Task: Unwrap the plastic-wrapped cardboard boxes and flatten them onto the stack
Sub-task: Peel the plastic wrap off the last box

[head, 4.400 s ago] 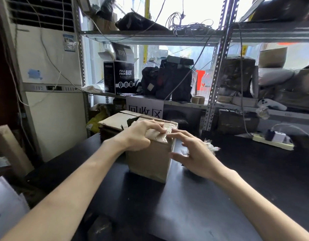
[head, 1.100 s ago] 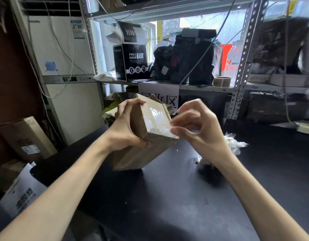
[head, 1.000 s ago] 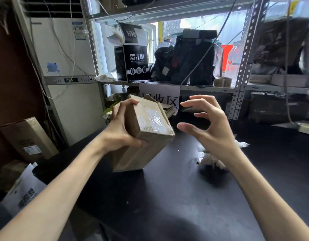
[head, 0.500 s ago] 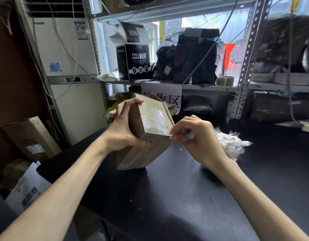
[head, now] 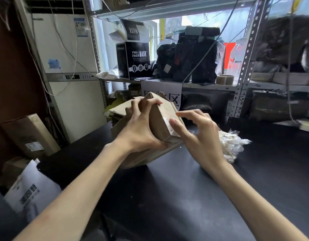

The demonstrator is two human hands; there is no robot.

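My left hand (head: 141,134) grips a small brown cardboard box (head: 159,124) and holds it tilted above the black table (head: 167,197). Clear tape or film shines along the box's near edge. My right hand (head: 200,136) is at that edge, thumb tip and index finger touching it, the other fingers spread loosely. A crumpled wad of clear plastic wrap (head: 232,145) lies on the table just right of my right hand. Behind the box, flattened cardboard (head: 116,108) lies stacked at the table's far edge, partly hidden by my left hand.
A metal shelf rack stands behind the table with a black FULL FACE MASK box (head: 138,61), dark bags and a tape roll (head: 225,79). A white floor air conditioner (head: 72,66) is at left. A long carton (head: 28,134) and a white bag (head: 32,190) sit lower left.
My left hand has turned the box further so its taped edge faces my right hand. My right hand opened from a pinch and moved its fingers onto that edge.
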